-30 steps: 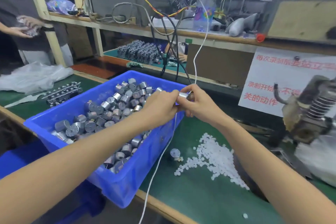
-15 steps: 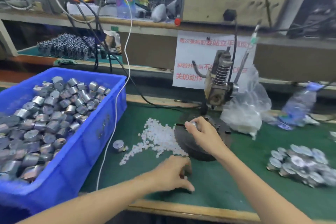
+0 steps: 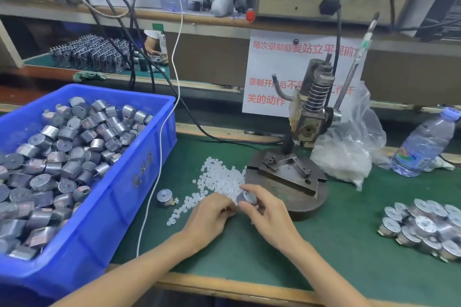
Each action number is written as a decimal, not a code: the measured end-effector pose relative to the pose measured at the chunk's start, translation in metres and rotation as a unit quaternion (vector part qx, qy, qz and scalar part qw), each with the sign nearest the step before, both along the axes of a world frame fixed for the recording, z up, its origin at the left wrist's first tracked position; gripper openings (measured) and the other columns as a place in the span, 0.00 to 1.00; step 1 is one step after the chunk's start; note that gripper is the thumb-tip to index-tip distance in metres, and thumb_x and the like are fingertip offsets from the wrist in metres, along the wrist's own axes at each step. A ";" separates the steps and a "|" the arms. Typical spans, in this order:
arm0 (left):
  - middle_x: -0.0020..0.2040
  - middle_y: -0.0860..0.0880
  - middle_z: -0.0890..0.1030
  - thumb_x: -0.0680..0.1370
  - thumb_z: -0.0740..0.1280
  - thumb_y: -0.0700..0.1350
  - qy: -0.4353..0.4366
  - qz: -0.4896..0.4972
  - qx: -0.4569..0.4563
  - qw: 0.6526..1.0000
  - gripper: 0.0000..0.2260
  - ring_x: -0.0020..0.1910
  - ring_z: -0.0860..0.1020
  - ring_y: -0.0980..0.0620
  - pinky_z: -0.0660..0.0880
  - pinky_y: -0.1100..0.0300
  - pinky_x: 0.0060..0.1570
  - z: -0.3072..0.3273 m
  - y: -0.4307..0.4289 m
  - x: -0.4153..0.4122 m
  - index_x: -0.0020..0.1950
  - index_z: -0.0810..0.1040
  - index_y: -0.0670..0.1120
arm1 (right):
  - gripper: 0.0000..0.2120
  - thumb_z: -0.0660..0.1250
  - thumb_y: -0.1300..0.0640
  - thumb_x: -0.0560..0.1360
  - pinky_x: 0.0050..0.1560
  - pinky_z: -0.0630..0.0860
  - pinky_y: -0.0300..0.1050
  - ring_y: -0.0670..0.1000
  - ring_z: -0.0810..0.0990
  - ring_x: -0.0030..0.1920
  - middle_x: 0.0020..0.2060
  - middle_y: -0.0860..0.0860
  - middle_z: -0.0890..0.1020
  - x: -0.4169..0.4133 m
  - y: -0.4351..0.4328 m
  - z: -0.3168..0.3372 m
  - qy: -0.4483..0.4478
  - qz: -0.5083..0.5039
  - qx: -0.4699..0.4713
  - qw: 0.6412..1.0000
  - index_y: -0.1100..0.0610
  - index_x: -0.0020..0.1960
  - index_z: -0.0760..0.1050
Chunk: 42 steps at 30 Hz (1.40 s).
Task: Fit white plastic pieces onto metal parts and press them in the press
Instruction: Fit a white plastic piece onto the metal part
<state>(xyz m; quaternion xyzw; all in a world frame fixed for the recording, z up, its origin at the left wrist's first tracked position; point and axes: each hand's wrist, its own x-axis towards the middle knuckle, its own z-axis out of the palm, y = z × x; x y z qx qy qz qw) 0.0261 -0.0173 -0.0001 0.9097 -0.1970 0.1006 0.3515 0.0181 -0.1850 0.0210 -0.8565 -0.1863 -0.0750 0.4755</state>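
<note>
Metal part back from press base, pinched in right hand at white pieces; left hand moved up alongside, fingers curled, grip unclear. Fitting likely; pressing pending.

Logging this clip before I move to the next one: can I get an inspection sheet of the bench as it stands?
Surface: green mat on a wood-edged bench.
Job's things: blue bin of metal parts at left; white pieces heaped beside the press; loose part by the heap; parts pile at right.
Clutter: plastic bag behind the press; water bottle lying far right.
Hands: right hand grips a held part; left hand curled at the heap, hold unclear.
Cables: white cable drapes over the bin; black cable runs toward the press.
Surroundings: sign with red writing; cluttered shelf.
</note>
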 end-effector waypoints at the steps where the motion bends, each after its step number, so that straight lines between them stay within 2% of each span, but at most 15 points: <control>1: 0.38 0.50 0.81 0.71 0.70 0.35 -0.004 -0.003 -0.018 1.000 0.04 0.39 0.74 0.55 0.66 0.69 0.43 -0.002 0.002 -0.003 0.40 0.81 0.44 | 0.15 0.68 0.60 0.76 0.42 0.72 0.34 0.37 0.74 0.35 0.49 0.45 0.78 -0.002 0.002 -0.005 0.000 0.005 -0.004 1.000 0.55 0.61 0.76; 4: 0.36 0.55 0.79 0.70 0.73 0.39 0.003 0.024 -0.058 0.998 0.04 0.40 0.71 0.60 0.67 0.64 0.45 -0.007 0.006 -0.006 0.41 0.81 0.48 | 0.16 0.66 0.63 0.76 0.42 0.76 0.44 0.44 0.75 0.35 0.47 0.51 0.78 -0.005 0.005 -0.015 0.016 -0.004 -0.001 1.000 0.58 0.63 0.74; 7: 0.39 0.62 0.75 0.69 0.74 0.44 0.011 0.059 -0.061 0.996 0.07 0.47 0.70 0.61 0.65 0.62 0.51 -0.008 0.009 -0.004 0.45 0.79 0.49 | 0.14 0.64 0.62 0.77 0.39 0.72 0.33 0.41 0.75 0.32 0.39 0.45 0.76 -0.001 0.007 -0.017 0.048 -0.008 0.001 0.999 0.60 0.62 0.71; 9: 0.44 0.63 0.73 0.69 0.73 0.46 0.017 0.073 -0.038 0.996 0.10 0.51 0.67 0.62 0.61 0.62 0.53 -0.008 0.010 -0.004 0.48 0.78 0.51 | 0.12 0.64 0.61 0.78 0.39 0.68 0.29 0.37 0.74 0.32 0.36 0.39 0.73 0.003 0.009 -0.018 0.054 -0.006 -0.009 0.998 0.60 0.61 0.71; 12: 0.50 0.62 0.72 0.69 0.68 0.43 -0.004 0.096 -0.007 0.995 0.12 0.56 0.63 0.60 0.57 0.61 0.50 -0.008 0.010 -0.007 0.51 0.77 0.52 | 0.09 0.62 0.60 0.79 0.39 0.66 0.28 0.32 0.73 0.35 0.36 0.36 0.70 0.008 0.011 -0.017 0.052 -0.002 -0.013 0.999 0.62 0.57 0.72; 16: 0.52 0.61 0.71 0.68 0.66 0.38 -0.011 0.144 -0.011 0.989 0.14 0.57 0.62 0.58 0.55 0.63 0.49 -0.010 0.009 -0.007 0.51 0.78 0.51 | 0.05 0.62 0.61 0.79 0.38 0.66 0.29 0.34 0.73 0.35 0.35 0.38 0.71 0.010 0.011 -0.018 0.055 0.006 -0.014 0.998 0.62 0.53 0.72; 19: 0.53 0.60 0.71 0.70 0.67 0.40 0.002 0.137 -0.008 0.991 0.11 0.57 0.61 0.58 0.54 0.63 0.49 -0.011 0.009 -0.006 0.48 0.79 0.52 | 0.03 0.63 0.61 0.78 0.42 0.69 0.30 0.36 0.75 0.38 0.40 0.40 0.76 0.011 0.013 -0.020 0.065 0.021 -0.013 0.998 0.60 0.52 0.71; 21: 0.54 0.60 0.71 0.70 0.68 0.41 0.010 0.139 -0.014 0.990 0.09 0.58 0.62 0.57 0.54 0.63 0.49 -0.011 0.009 -0.006 0.47 0.80 0.52 | 0.03 0.63 0.60 0.78 0.47 0.71 0.35 0.38 0.77 0.41 0.43 0.40 0.78 0.011 0.016 -0.022 0.068 0.031 -0.013 0.997 0.59 0.50 0.71; 25: 0.54 0.60 0.72 0.71 0.69 0.42 0.018 0.147 -0.016 0.989 0.08 0.58 0.62 0.57 0.54 0.64 0.49 -0.012 0.010 -0.005 0.47 0.80 0.53 | 0.03 0.63 0.60 0.79 0.48 0.72 0.38 0.46 0.79 0.42 0.40 0.42 0.79 0.012 0.017 -0.024 0.070 0.025 -0.004 0.997 0.59 0.51 0.70; 29: 0.53 0.59 0.72 0.71 0.68 0.43 0.019 0.143 -0.011 0.989 0.07 0.57 0.62 0.57 0.54 0.63 0.47 -0.011 0.010 -0.005 0.46 0.79 0.54 | 0.02 0.62 0.61 0.79 0.46 0.72 0.33 0.41 0.78 0.40 0.40 0.43 0.79 0.012 0.017 -0.026 0.069 0.020 -0.004 0.997 0.58 0.50 0.70; 34: 0.55 0.59 0.72 0.71 0.69 0.44 0.023 0.136 -0.005 0.990 0.06 0.58 0.62 0.56 0.54 0.63 0.49 -0.011 0.011 -0.006 0.46 0.79 0.54 | 0.02 0.62 0.61 0.78 0.46 0.71 0.35 0.38 0.76 0.39 0.40 0.40 0.78 0.012 0.018 -0.028 0.064 0.021 -0.014 0.998 0.59 0.50 0.70; 37: 0.56 0.59 0.71 0.71 0.70 0.48 0.028 0.130 0.004 0.991 0.06 0.60 0.62 0.56 0.54 0.63 0.50 -0.012 0.010 -0.005 0.47 0.78 0.54 | 0.02 0.63 0.60 0.78 0.48 0.72 0.38 0.42 0.77 0.41 0.41 0.40 0.78 0.012 0.019 -0.027 0.062 0.019 -0.013 0.998 0.56 0.50 0.70; 39: 0.56 0.59 0.70 0.71 0.70 0.51 0.024 0.129 0.014 0.991 0.07 0.60 0.62 0.56 0.53 0.63 0.50 -0.013 0.010 -0.004 0.48 0.78 0.55 | 0.02 0.63 0.60 0.78 0.49 0.73 0.40 0.45 0.79 0.43 0.42 0.40 0.79 0.012 0.019 -0.028 0.056 0.017 -0.017 0.998 0.58 0.49 0.70; 42: 0.56 0.61 0.68 0.72 0.69 0.54 0.018 0.125 0.026 0.992 0.08 0.60 0.61 0.57 0.52 0.63 0.49 -0.015 0.010 -0.003 0.49 0.78 0.55 | 0.04 0.63 0.60 0.78 0.46 0.71 0.39 0.43 0.77 0.43 0.45 0.43 0.79 0.013 0.019 -0.031 0.039 0.015 -0.035 0.999 0.60 0.49 0.69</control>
